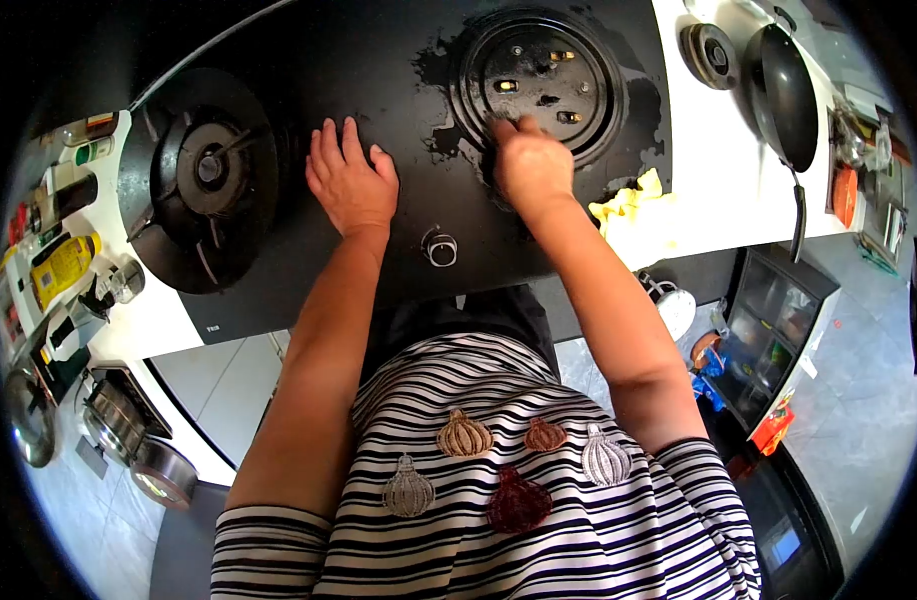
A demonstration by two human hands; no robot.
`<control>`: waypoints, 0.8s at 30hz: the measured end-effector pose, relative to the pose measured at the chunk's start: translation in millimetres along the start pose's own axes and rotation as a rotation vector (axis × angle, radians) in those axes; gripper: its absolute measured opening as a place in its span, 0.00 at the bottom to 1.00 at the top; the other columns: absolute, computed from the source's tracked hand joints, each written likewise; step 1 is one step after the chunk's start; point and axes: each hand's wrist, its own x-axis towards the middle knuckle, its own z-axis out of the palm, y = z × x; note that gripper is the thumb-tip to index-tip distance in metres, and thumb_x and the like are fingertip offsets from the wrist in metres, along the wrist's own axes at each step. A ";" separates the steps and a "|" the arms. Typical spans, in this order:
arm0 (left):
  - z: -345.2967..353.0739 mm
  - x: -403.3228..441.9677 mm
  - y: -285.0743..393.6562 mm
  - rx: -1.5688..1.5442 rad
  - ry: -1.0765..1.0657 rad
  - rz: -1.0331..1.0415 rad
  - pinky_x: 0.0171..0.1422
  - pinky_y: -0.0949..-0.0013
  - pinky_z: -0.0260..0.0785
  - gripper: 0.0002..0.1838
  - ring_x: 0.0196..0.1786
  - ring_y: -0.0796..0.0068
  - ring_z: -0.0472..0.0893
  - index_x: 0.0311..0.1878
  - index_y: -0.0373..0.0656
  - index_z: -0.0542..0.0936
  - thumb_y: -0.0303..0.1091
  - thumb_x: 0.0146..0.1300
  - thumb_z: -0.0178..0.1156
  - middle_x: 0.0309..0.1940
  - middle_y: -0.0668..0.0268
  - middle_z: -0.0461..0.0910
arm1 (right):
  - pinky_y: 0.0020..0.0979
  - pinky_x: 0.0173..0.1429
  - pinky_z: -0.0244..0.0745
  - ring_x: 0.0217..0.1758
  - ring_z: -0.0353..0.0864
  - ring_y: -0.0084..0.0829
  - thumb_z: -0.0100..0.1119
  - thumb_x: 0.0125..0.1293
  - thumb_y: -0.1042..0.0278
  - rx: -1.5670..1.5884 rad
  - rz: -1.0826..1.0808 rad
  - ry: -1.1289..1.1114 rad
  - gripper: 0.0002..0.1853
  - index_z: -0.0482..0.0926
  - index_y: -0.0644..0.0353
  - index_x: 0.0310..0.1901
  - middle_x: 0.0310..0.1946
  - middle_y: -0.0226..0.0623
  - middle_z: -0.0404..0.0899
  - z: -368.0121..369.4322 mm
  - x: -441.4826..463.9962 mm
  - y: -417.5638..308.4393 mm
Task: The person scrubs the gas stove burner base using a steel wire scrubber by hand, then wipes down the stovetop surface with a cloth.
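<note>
White worktop (704,150) runs along both sides of a black glass hob (419,180), with a tiled floor (864,330) and a dark glass-fronted cabinet (779,320) beyond its front edge on the right. Spread flat, palm down, the left hand (357,190) rests on the bare glass between the two burners, its grip open and holding nothing. The right hand (534,170) is at the near rim of the right burner recess (579,70), fingers curled downward; I cannot tell whether that grip is pinching anything, since the back of the hand hides it. That recess lies bare, its small fittings (507,87) exposed, and wet patches spread over the glass around it (the shine breaks up into ragged edges there). A round burner part (714,55) sits apart on the worktop beside a wok (784,95), so this side looks opened up and wetted, yet neither dried nor put back together. By contrast, the left burner (211,168) is assembled, with its support in place, and appears untouched. A crumpled yellow cloth (634,205) lies at the hob's near right corner, just beside the right forearm and out of both hands, while a control knob (441,248) stands near the front edge.
</note>
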 end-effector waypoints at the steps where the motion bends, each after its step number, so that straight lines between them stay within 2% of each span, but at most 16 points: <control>1: 0.0 -0.1 0.2 0.002 -0.001 -0.008 0.77 0.49 0.53 0.26 0.74 0.56 0.63 0.64 0.46 0.74 0.41 0.63 0.57 0.69 0.59 0.68 | 0.40 0.47 0.81 0.45 0.85 0.44 0.57 0.58 0.71 -0.042 -0.011 -0.011 0.21 0.81 0.44 0.55 0.43 0.42 0.80 2.4 -7.7 8.1; 7: 0.2 -0.7 1.0 0.020 -0.008 -0.013 0.76 0.49 0.53 0.26 0.74 0.56 0.63 0.64 0.45 0.74 0.42 0.63 0.56 0.69 0.59 0.68 | 0.39 0.49 0.81 0.48 0.83 0.41 0.52 0.62 0.74 -0.072 -0.095 0.004 0.22 0.79 0.45 0.58 0.46 0.40 0.78 -1.0 8.7 -3.2; 11: 1.1 0.0 -1.5 0.036 0.000 0.019 0.76 0.49 0.53 0.26 0.74 0.56 0.63 0.64 0.45 0.74 0.42 0.63 0.57 0.69 0.58 0.68 | 0.40 0.50 0.81 0.51 0.83 0.42 0.51 0.64 0.74 -0.055 -0.016 0.025 0.21 0.78 0.48 0.59 0.50 0.40 0.78 5.9 35.3 -20.6; 13: 0.4 -1.0 -1.1 -0.010 -0.016 0.007 0.76 0.47 0.53 0.26 0.74 0.54 0.63 0.67 0.46 0.72 0.41 0.66 0.56 0.70 0.58 0.67 | 0.40 0.49 0.81 0.48 0.84 0.42 0.52 0.65 0.73 -0.041 -0.043 0.042 0.20 0.78 0.48 0.58 0.48 0.41 0.79 5.1 21.5 -12.6; 16: 0.3 -0.2 -0.9 -0.011 -0.010 0.003 0.76 0.47 0.54 0.26 0.74 0.53 0.63 0.67 0.45 0.72 0.41 0.66 0.56 0.70 0.58 0.67 | 0.41 0.47 0.81 0.44 0.85 0.44 0.55 0.65 0.70 0.034 -0.055 0.080 0.19 0.78 0.48 0.58 0.45 0.41 0.80 11.2 -7.3 13.7; 17: -0.1 -0.8 -1.2 -0.011 -0.013 -0.003 0.76 0.47 0.54 0.26 0.74 0.53 0.63 0.67 0.45 0.72 0.41 0.66 0.56 0.70 0.58 0.67 | 0.43 0.44 0.81 0.40 0.84 0.47 0.59 0.65 0.66 0.134 -0.061 0.186 0.15 0.80 0.50 0.54 0.43 0.43 0.81 12.5 -12.0 22.3; 18: -0.9 -1.6 -0.9 -0.008 -0.010 0.002 0.76 0.47 0.53 0.26 0.74 0.53 0.63 0.67 0.45 0.72 0.41 0.66 0.56 0.70 0.58 0.67 | 0.44 0.44 0.79 0.40 0.84 0.49 0.61 0.64 0.65 0.198 0.007 0.184 0.12 0.80 0.52 0.49 0.40 0.45 0.82 4.0 -13.2 23.9; 20: 0.3 -1.3 -0.3 -0.005 -0.003 0.010 0.76 0.47 0.53 0.26 0.74 0.53 0.63 0.67 0.45 0.72 0.41 0.66 0.56 0.70 0.58 0.67 | 0.44 0.43 0.80 0.38 0.84 0.50 0.62 0.61 0.66 0.291 0.056 0.273 0.10 0.80 0.58 0.43 0.36 0.47 0.82 2.9 -7.6 26.7; 23: 1.8 0.2 -2.9 -0.013 -0.007 0.005 0.77 0.48 0.52 0.26 0.74 0.53 0.62 0.67 0.46 0.72 0.41 0.66 0.56 0.70 0.58 0.67 | 0.45 0.46 0.79 0.40 0.84 0.51 0.61 0.64 0.65 0.213 0.156 0.302 0.08 0.82 0.57 0.42 0.37 0.50 0.83 16.5 15.4 18.0; 24: 3.0 0.2 -3.0 0.001 0.014 0.013 0.76 0.48 0.53 0.26 0.74 0.54 0.63 0.65 0.45 0.73 0.41 0.64 0.56 0.69 0.57 0.68 | 0.45 0.47 0.80 0.39 0.84 0.51 0.62 0.63 0.65 0.201 0.096 0.343 0.08 0.83 0.58 0.40 0.38 0.50 0.83 18.1 21.9 9.9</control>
